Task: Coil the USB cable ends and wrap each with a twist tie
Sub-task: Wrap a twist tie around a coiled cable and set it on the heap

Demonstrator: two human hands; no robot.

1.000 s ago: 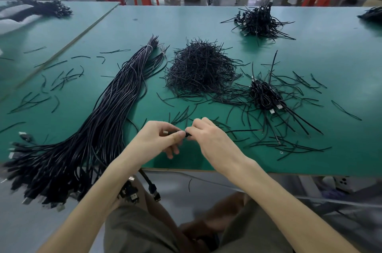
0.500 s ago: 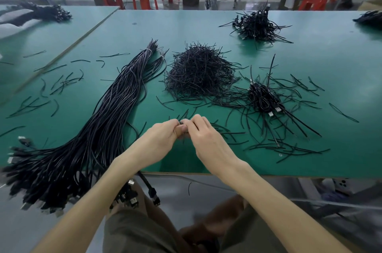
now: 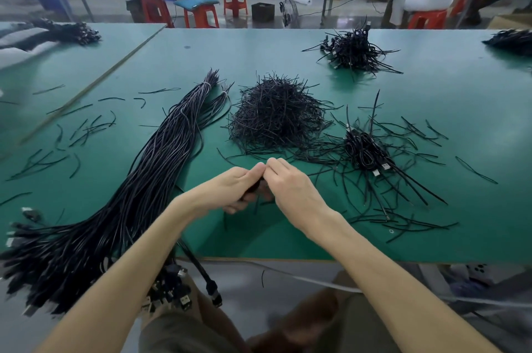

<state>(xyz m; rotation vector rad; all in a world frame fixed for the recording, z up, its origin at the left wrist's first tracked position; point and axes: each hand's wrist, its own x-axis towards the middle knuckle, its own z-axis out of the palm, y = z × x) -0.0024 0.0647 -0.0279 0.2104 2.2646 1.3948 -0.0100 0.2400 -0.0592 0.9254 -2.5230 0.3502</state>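
Green bench top (image 3: 475, 122), head cam. Working over near edge, centre: left hand (image 3: 230, 192) and right hand (image 3: 296, 194) brought tip to tip, fingers of both curled in. Small dark cable end (image 3: 255, 189) held between them, wrapped from below by L, pinched at top by R fingertips. Can't tell if a twist tie is already on, as it's hidden by knuckles. Prob. the twisting step (judgement only).

Elsewhere: long cable bundle (image 3: 149, 179) lying to left w/ plugs over near edge. Heap of twist ties (image 3: 276, 116) just beyond hands. Tied coils (image 3: 365, 148) to right among loose ties. Another dark heap (image 3: 354, 50) far back, well apart.

Handling, est.:
- Light, soft, springy. Prob. unwinds if let go, so keep L clamped across the loops, not on the plug.
- Smooth-looking jacket, likely a bit slippery. Hold close to where loops cross.
- Tie thin, presumably wire-cored: bends and stays put, easy to drop, fiddly.
- Pinch both tails near the coil, not at tips, for a tight twist.
- Risks: overtwisting and snapping tie; loops slipping out sideways.
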